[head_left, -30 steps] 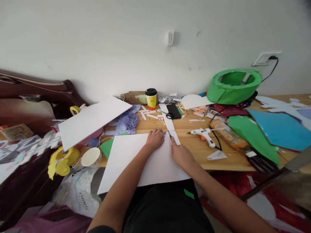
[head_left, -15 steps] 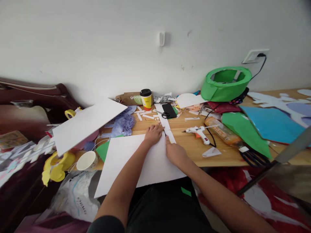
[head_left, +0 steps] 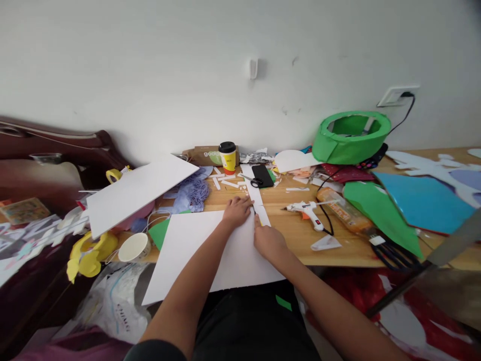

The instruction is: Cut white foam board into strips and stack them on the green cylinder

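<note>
A large white board (head_left: 191, 240) lies on the wooden table (head_left: 293, 255), its near edge over the lap. My left hand (head_left: 237, 210) rests flat near the board's far edge, fingers spread, with nothing held. Just right of it, my right hand (head_left: 268, 239) is closed round a thin cutter, mostly hidden, whose dark tip points away from me along a narrow white strip (head_left: 261, 210). Black scissors (head_left: 256, 182) and a black phone (head_left: 265, 175) lie beyond the hands.
On the right are a white glue gun (head_left: 310, 210), an orange-labelled bottle (head_left: 343, 210), a green ring (head_left: 349, 140) and a blue sheet (head_left: 424, 200). A lidded cup (head_left: 227, 159) stands at the back. On the left are a tilted white board (head_left: 141, 193) and a paper cup (head_left: 134, 247).
My right hand has moved slightly left and towards me with the cutter. My left hand stays on the board. The whole view has shifted a little.
</note>
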